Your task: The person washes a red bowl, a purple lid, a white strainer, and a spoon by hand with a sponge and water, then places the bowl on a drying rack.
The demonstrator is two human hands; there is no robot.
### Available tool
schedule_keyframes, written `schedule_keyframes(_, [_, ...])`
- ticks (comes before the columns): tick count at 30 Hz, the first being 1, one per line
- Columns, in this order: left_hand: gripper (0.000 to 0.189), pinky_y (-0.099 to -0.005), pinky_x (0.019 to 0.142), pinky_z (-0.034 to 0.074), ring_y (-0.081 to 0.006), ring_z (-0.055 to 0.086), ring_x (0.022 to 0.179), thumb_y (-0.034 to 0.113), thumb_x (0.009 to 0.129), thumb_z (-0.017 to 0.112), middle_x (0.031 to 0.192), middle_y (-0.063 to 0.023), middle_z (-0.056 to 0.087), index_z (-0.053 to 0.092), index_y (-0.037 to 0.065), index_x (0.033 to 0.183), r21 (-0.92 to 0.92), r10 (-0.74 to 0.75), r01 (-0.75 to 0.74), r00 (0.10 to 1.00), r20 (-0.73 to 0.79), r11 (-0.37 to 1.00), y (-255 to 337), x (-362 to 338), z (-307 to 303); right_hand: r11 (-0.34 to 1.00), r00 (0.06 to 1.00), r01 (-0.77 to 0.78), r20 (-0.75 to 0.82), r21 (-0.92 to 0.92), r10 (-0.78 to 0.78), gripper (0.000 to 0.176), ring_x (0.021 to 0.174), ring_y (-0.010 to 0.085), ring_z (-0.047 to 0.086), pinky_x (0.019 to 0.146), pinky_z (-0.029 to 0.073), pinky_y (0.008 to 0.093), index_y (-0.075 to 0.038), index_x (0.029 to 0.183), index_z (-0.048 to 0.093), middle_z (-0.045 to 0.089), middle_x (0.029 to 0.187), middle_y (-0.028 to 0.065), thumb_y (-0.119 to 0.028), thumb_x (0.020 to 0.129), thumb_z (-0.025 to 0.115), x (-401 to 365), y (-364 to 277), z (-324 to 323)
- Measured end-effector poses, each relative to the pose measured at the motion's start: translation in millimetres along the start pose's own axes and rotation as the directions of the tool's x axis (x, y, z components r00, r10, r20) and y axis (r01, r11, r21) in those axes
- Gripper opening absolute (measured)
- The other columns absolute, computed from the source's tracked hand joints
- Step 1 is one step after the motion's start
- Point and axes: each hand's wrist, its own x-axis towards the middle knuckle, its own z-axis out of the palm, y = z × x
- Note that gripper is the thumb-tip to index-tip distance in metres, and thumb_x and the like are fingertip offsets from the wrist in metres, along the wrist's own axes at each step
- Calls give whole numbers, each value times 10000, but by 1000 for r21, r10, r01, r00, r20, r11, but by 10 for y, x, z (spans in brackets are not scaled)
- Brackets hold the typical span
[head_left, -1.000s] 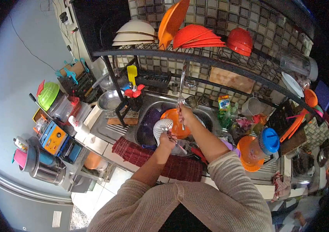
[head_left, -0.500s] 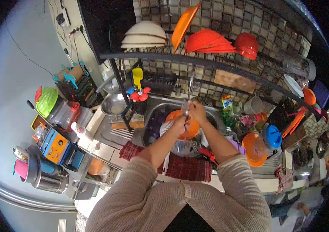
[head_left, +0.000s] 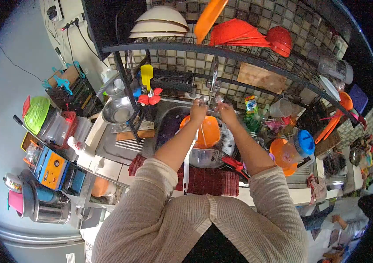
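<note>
Under the faucet (head_left: 213,76), my left hand (head_left: 198,111) is closed around a small shiny piece that looks like metal, too blurred to name. A short way to its right, my right hand (head_left: 226,112) is also closed, with a shiny end poking out above the fingers; its kind cannot be made out. Below both hands, an orange basin (head_left: 207,133) sits in the sink (head_left: 162,125) with water in it. A clear plastic container (head_left: 204,157) rests in front of the basin. A white-handled utensil (head_left: 186,173) leans over the sink's front edge.
A black rack (head_left: 182,47) spans overhead, carrying white bowls (head_left: 160,22) and red bowls (head_left: 239,34). A steel bowl (head_left: 118,111) stands left. On the right are a blue-lidded jug (head_left: 302,143) and an orange plate (head_left: 283,153). A red cloth (head_left: 213,186) lies along the front edge.
My hands were together over the basin; now they are apart, farther up by the faucet, each with a shiny piece. The white-handled utensil shows more fully. The view has shifted slightly.
</note>
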Motion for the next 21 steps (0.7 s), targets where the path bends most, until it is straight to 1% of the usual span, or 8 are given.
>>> schedule_keyframes(1, [152, -277, 458, 407, -126, 503, 529, 133, 821, 541, 715, -20, 552, 526, 93, 966, -200, -92, 72, 991, -93, 977, 100, -96, -87, 989, 988, -150, 38, 2, 149, 431, 392, 132, 403, 384, 313, 256, -67, 663, 557, 484, 536, 39, -449, 848, 485, 5, -93, 94])
schedule_keyframes(3, [169, -274, 416, 377, -112, 461, 491, 157, 835, 527, 694, -10, 529, 513, 107, 996, -349, -192, 149, 977, -94, 925, 33, -68, -233, 933, 935, -355, 38, 66, 353, 598, 335, 107, 313, 337, 236, 250, -123, 517, 407, 296, 395, -17, -672, 735, 498, -10, -289, 342])
schedule_keyframes(6, [146, -252, 319, 277, -77, 344, 419, 214, 877, 480, 670, 14, 472, 479, 165, 1015, -381, -278, 219, 955, -105, 898, -58, -51, -477, 822, 846, -532, 99, 205, 523, 613, 350, 103, 274, 346, 200, 257, -120, 538, 424, 290, 431, -25, -702, 726, 468, -16, -384, 549])
schedule_keyframes(9, [31, -214, 327, 223, -68, 291, 411, 212, 885, 471, 722, 36, 457, 453, 204, 862, -627, -449, 430, 882, 141, 649, 619, -442, -893, 795, 842, -535, 95, 286, 532, 619, 384, 97, 242, 373, 184, 260, -137, 644, 442, 274, 478, -26, -754, 690, 438, 51, -331, 696])
schedule_keyframes(12, [47, -200, 335, 201, -64, 290, 423, 226, 886, 480, 708, 43, 448, 452, 207, 853, -630, -447, 452, 876, 180, 632, 600, -483, -1080, 739, 794, -600, 113, 307, 597, 575, 393, 79, 231, 389, 180, 238, -163, 730, 445, 250, 479, -31, -737, 693, 456, 107, -211, 723])
schedule_keyframes(16, [63, -190, 342, 187, -59, 299, 439, 237, 889, 482, 702, 48, 445, 452, 207, 843, -726, -402, 427, 888, 224, 539, 487, -585, -1195, 753, 846, -520, 119, 403, 520, 559, 382, 90, 228, 382, 182, 235, -157, 674, 429, 236, 465, -47, -713, 704, 480, 3, -83, 740])
schedule_keyframes(19, [40, -196, 336, 192, -51, 276, 397, 221, 892, 481, 715, 29, 456, 453, 193, 882, -754, -485, 446, 853, 193, 483, 454, -671, -1208, 815, 835, -549, 157, 185, 527, 538, 370, 96, 309, 357, 255, 250, -139, 597, 400, 323, 461, -34, -644, 749, 510, -129, -30, 709])
schedule_keyframes(21, [28, -187, 337, 202, -47, 289, 426, 215, 897, 470, 704, 41, 446, 485, 199, 915, -757, -476, 449, 854, 209, 474, 363, -722, -1217, 832, 868, -493, 212, 255, 449, 505, 375, 97, 334, 365, 290, 251, -141, 594, 396, 333, 463, -30, -596, 777, 515, -198, 89, 708])
